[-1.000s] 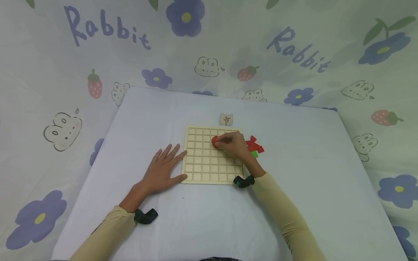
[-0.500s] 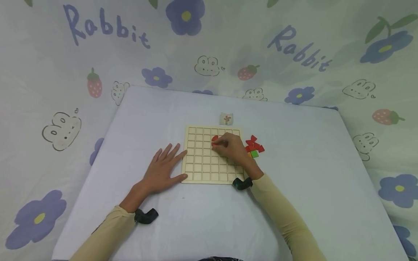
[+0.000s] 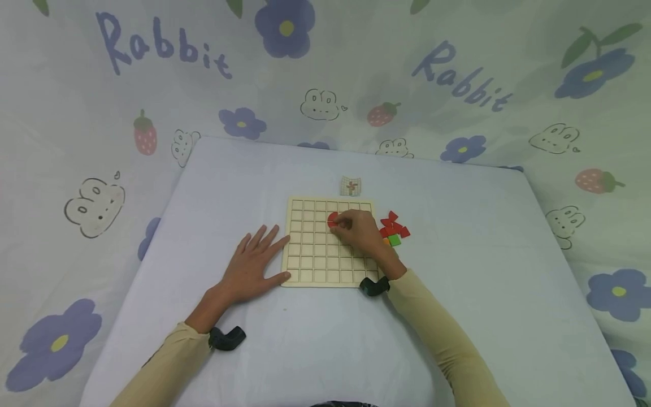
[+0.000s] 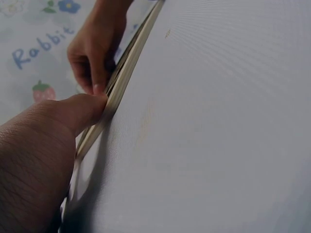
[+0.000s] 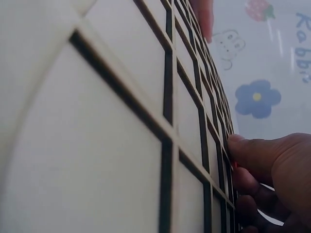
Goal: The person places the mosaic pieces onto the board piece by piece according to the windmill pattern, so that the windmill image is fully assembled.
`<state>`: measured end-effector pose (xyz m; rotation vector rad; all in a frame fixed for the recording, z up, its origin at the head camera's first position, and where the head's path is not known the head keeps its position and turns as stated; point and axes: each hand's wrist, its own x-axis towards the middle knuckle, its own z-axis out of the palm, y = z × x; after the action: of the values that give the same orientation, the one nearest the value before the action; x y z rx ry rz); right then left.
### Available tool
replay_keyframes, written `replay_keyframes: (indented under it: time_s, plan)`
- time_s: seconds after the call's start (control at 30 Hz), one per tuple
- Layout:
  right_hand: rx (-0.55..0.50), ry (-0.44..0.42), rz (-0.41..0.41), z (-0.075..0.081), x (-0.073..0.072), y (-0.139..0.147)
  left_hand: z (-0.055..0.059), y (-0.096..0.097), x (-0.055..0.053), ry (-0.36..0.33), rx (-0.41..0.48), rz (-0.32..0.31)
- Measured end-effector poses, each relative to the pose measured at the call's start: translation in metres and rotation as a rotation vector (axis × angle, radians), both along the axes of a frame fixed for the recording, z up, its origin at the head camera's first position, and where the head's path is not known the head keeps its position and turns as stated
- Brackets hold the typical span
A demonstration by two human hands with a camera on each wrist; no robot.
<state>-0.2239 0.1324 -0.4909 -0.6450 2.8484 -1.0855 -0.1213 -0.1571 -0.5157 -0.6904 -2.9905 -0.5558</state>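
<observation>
A wooden grid board (image 3: 307,263) lies on the table, its raised ribs forming square cells. My left hand (image 3: 249,271) rests spread at its left side, thumb and a fingertip touching the edge; the left wrist view shows the thumb (image 4: 82,111) against the board's side. Over the upper middle cells, my right hand (image 3: 358,229) pinches a small red tile between thumb and fingers, mostly hidden. A sliver of red shows by the thumb in the right wrist view. Just beyond those fingertips, red (image 3: 333,217) with a rounded outline is visible on the board.
Several loose red tiles (image 3: 391,225) lie right of the board, with a green tile (image 3: 394,240) and a partly hidden orange one (image 3: 386,242). Behind the board is a small card (image 3: 351,186) printed with a red pinwheel-like pattern on a grid. White cloth covers the table (image 3: 244,181).
My right hand has shifted slightly left and its fingertips have moved a little nearer me, uncovering the orange tile. The left hand stays at the board's edge.
</observation>
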Motion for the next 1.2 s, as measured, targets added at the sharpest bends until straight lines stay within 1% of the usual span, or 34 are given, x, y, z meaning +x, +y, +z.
replay_keyframes:
  time_s: [0.17,0.33,0.43,0.57,0.73,0.87,1.07,1.2]
  plan:
    - [-0.005,0.000,-0.009,-0.001,0.000,0.000,0.000,0.000,0.001,-0.008,0.002,0.000]
    - [-0.033,-0.006,0.021,0.000,0.001,0.004,0.000,-0.001,0.001,-0.011,0.005,0.000]
    - [-0.042,0.023,0.034,0.001,0.002,0.009,-0.001,-0.001,0.001,-0.010,0.010,0.000]
    - [-0.038,0.083,-0.001,0.001,0.001,0.023,-0.002,-0.001,0.001,-0.005,0.012,-0.002]
    - [-0.014,0.085,-0.090,0.004,-0.001,0.046,-0.003,-0.002,0.000,0.001,0.011,-0.001]
    - [0.032,0.084,-0.207,0.007,0.000,0.064,-0.003,-0.002,0.000,0.003,0.006,-0.001]
    - [0.137,0.088,-0.411,0.002,0.000,0.083,-0.003,-0.002,0.001,0.008,0.014,-0.002]
    - [0.177,0.080,-0.477,-0.002,0.000,0.089,-0.003,-0.001,0.001,0.005,0.008,-0.001]
